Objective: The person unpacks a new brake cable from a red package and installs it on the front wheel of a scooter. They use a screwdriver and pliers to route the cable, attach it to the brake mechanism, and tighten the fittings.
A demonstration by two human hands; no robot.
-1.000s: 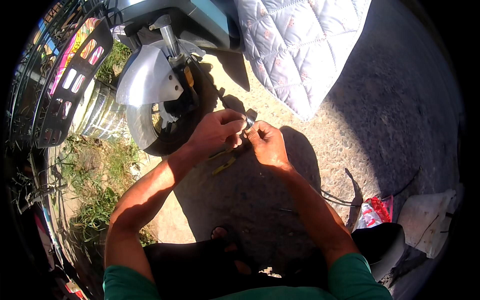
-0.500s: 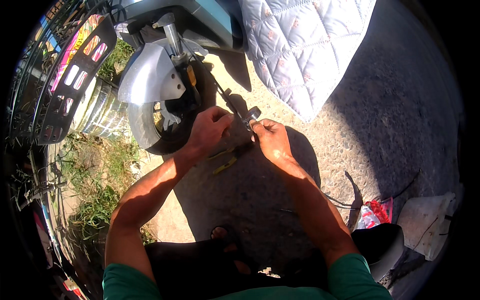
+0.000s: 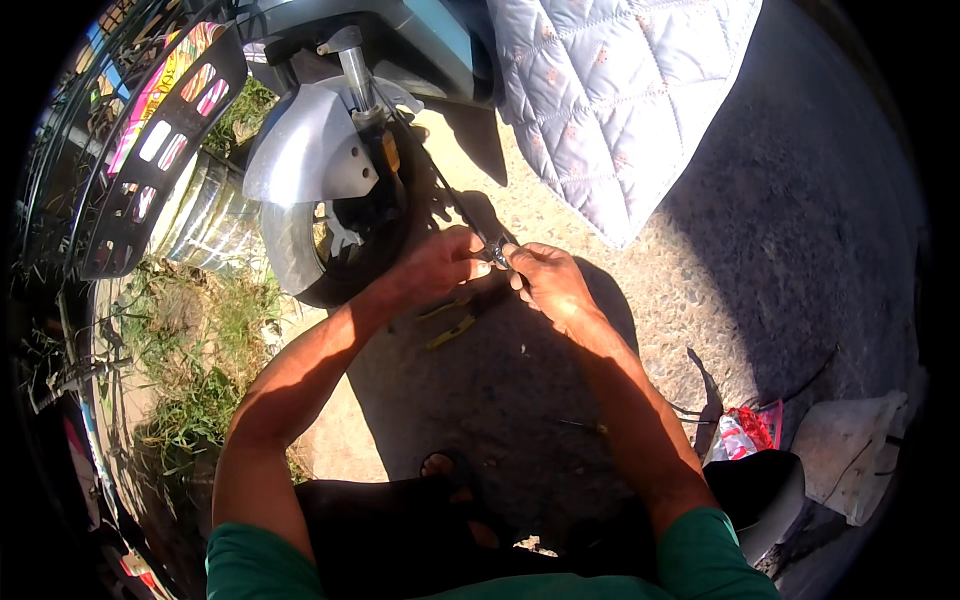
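A small metal part [image 3: 497,252] hangs at the end of a black cable or hose [image 3: 440,178] that runs down beside the front wheel. My right hand [image 3: 550,282] pinches the part from the right. My left hand [image 3: 447,262] meets it from the left with thumb and fingers closed at its edge; what exactly lies between those fingertips is hidden. Below my left hand, a yellow-handled tool [image 3: 452,332] lies in shadow on the ground, possibly pliers. To the left stands the scooter's front wheel [image 3: 293,250] under a silver mudguard [image 3: 310,145].
A white quilted cover [image 3: 620,110] hangs at the top, next to the scooter body. Grass and a black slatted basket [image 3: 160,150] are on the left. At the lower right are a red and white packet [image 3: 745,432] and a pale worn container [image 3: 850,450].
My left hand has moved right and closed in on the metal part. The part has turned in my right hand, so its round face no longer shows.
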